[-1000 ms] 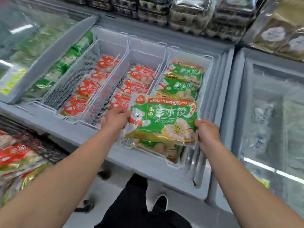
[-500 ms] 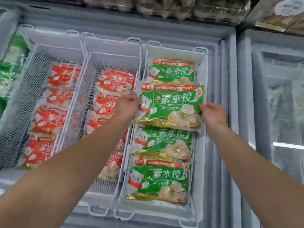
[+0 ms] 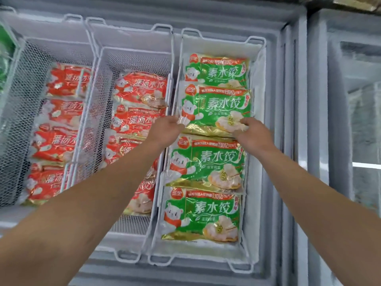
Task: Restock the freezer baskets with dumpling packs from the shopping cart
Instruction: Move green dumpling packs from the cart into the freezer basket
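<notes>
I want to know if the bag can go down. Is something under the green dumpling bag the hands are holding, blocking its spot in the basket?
Nothing visibly blocks it. The held green pack, gripped by the left hand and right hand, already lies in the right basket, overlapping the green packs beside it.

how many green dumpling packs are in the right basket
4 in a row: far end, second under both hands, third, nearest. More may lie hidden beneath.

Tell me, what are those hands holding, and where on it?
Both hold one green dumpling pack: the left hand grips its lower left corner, the right hand its lower right edge.
</notes>
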Demonstrator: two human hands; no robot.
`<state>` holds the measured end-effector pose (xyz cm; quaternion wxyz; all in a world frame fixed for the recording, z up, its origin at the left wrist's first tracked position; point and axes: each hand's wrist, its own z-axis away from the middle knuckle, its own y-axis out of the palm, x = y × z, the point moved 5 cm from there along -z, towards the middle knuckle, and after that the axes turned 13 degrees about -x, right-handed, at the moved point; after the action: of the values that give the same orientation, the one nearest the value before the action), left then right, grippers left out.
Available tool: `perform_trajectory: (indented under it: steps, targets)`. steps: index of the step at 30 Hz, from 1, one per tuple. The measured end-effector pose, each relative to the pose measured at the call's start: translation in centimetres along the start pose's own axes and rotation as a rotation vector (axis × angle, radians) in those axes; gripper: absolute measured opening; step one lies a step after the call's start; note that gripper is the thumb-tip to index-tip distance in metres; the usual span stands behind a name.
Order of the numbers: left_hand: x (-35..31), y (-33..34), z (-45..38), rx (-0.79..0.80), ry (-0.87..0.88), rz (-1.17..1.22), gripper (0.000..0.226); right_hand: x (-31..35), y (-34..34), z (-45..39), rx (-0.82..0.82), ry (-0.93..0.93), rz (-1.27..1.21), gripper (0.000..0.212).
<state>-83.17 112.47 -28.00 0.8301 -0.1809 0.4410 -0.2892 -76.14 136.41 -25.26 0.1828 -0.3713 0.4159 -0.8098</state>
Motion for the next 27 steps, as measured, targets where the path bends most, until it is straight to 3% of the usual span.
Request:
perform_trajectory:
  steps: [10, 15, 27]
  targets:
    - [4.2, -2.3, 13.0, -0.117, 0.060, 0.012, 0.048, -0.1, -0.1, 10.8, 0.080, -0.321, 0.075, 0.049]
    - [7.8, -3.9, 22.2, -0.332, 0.111, 0.056, 0.039, -1.1, 0.8, 17.7, 0.158, -0.505, 0.112, 0.051]
    - [25.5, -8.1, 42.8, -0.737, -0.221, 0.131, 0.034, 1.8, 9.1, 37.7, 0.395, -1.044, 0.251, 0.043]
